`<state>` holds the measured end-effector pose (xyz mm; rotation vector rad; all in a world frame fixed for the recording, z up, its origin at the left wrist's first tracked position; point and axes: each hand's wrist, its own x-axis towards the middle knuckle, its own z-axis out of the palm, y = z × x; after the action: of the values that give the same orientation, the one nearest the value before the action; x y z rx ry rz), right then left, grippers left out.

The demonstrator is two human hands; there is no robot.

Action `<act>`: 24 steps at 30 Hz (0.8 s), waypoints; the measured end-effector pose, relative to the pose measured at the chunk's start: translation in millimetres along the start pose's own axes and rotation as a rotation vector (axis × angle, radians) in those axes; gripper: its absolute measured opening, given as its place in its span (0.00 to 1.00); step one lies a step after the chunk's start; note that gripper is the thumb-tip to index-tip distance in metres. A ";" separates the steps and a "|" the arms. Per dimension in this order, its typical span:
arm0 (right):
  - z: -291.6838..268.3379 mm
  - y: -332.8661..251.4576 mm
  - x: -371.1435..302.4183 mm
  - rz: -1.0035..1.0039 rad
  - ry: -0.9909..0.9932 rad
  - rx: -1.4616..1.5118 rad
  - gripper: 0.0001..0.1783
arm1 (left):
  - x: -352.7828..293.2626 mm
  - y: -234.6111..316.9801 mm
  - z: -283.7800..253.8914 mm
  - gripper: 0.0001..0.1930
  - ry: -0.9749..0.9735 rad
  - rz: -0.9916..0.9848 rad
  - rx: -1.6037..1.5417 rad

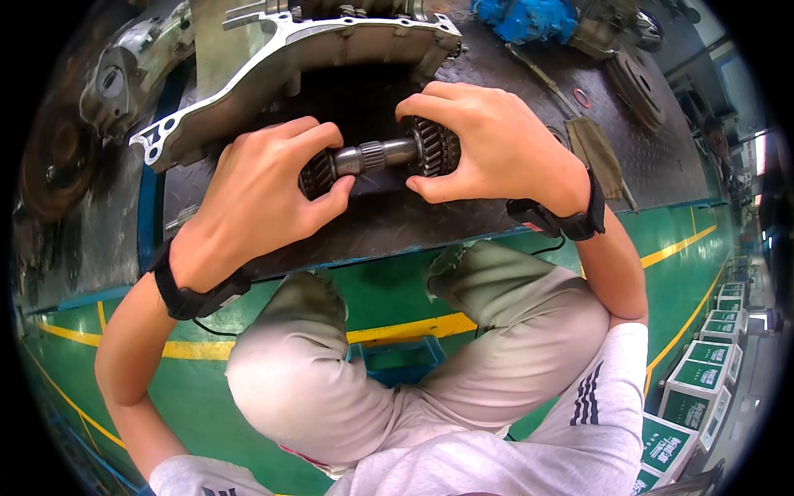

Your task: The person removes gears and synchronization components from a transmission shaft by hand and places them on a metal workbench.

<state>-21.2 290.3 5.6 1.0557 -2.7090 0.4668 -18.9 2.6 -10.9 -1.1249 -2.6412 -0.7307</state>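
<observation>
Between my two hands lies a metal gear shaft (374,155), with a splined middle and a toothed gear at each end. My left hand (265,178) curls its thumb and fingers round the dark gear (317,174) at the left end. My right hand (496,145) grips the larger helical gear (433,149) at the right end. The shaft is held about level, close above the dark metal bench top (364,236). Just beyond it stands a large cast housing (289,50) with a pale machined flange, open toward me. My palms hide parts of both gears.
A cast part (124,78) and a rusty disc (54,165) sit at the left. Far right are a blue-wrapped part (525,21), a long rod (542,78), a red ring (581,97), a brown cloth (597,153) and a round plate (641,87). Green-and-white boxes (699,376) line the floor.
</observation>
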 end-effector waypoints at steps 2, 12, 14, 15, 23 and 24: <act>-0.1 0.8 1.2 -0.015 0.015 0.003 0.33 | -5.0 3.3 -3.8 0.15 0.018 -0.009 0.018; -2.0 10.3 -1.0 -0.035 0.024 0.089 0.32 | -64.7 2.3 -41.5 0.16 0.038 -0.109 0.118; -4.0 14.8 -4.6 -0.061 0.042 0.115 0.31 | -73.7 2.7 -45.1 0.17 0.059 -0.123 0.104; -4.2 18.9 -7.9 -0.051 0.069 0.125 0.31 | -75.1 3.0 -45.0 0.17 0.071 -0.107 0.112; -0.7 40.9 -13.6 -0.120 0.185 0.232 0.31 | -93.3 3.5 -60.5 0.16 0.051 -0.188 0.080; -1.9 42.4 -15.0 -0.114 0.192 0.266 0.30 | -93.4 3.4 -61.3 0.16 0.060 -0.194 0.097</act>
<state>-39.2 329.8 -6.2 1.1551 -2.4517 0.8778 47.1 -84.9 11.1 -0.8171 -2.7285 -0.6491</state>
